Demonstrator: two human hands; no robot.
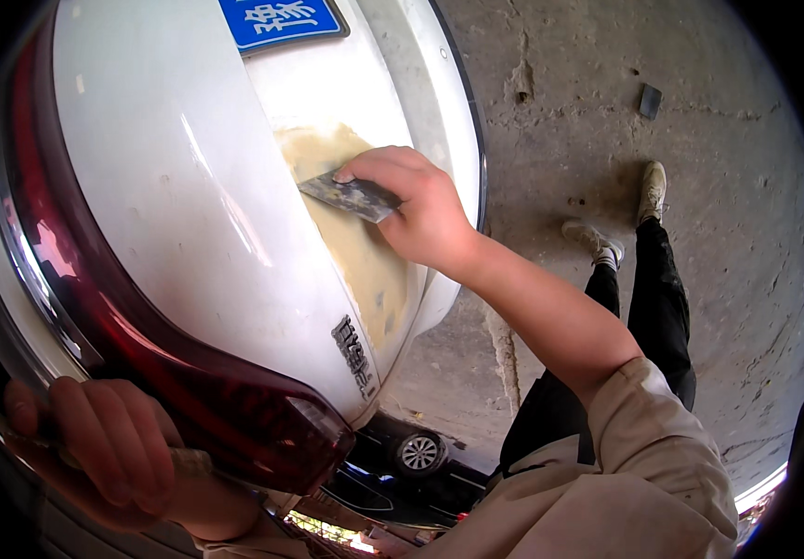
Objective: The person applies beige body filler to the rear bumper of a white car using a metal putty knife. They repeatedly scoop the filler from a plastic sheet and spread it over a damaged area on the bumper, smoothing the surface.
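Note:
My right hand pinches a flat grey metal scraper, stained with putty. The blade's edge rests against the white car's rear panel, at a patch of beige filler putty spread below the blue licence plate. At the lower left, my left hand is curled closed beside the red tail light. A pale, stick-like end shows at its lower side, too dim to name.
Dark raised lettering sits on the panel near the filler. Beyond the bumper edge stretches a cracked concrete floor, where a small dark block lies. My legs and light shoes stand there. A dark car's wheel shows below.

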